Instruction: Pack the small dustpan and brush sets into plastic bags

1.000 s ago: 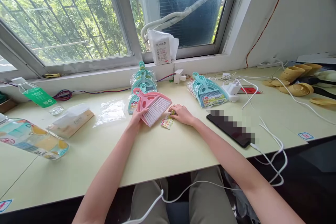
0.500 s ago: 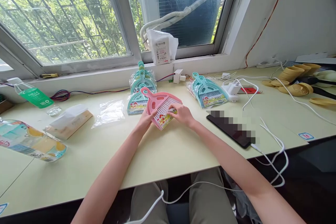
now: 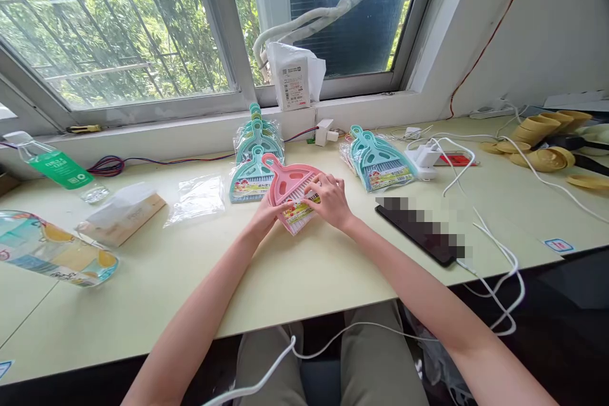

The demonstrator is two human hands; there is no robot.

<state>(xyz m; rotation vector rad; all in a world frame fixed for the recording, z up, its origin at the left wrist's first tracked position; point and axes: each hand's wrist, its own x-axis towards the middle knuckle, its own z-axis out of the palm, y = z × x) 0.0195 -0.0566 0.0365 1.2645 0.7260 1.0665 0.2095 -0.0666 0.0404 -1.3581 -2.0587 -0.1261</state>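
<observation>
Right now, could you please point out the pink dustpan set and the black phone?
Pink dustpan set (image 3: 290, 179): head view, on the plastic above the bristles.
Black phone (image 3: 417, 234): head view, on its dark screen.

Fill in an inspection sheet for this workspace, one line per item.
Surface: pale table, a seam at its left end.
In work: pink dustpan with white bristles, printed card lying over them.
Nearby: teal dustpans behind, more to the right.
Clutter: clear plastic, tissue pack, two bottles at left; phone at right.
Hands: left hand grips the dustpan's left side; right hand has its fingers at the card's right end.
Cables: white cables loop near the phone and hang past the front edge; dark cable coiled at left rear.
Surroundings: window behind; wrapped box on the sill.
</observation>
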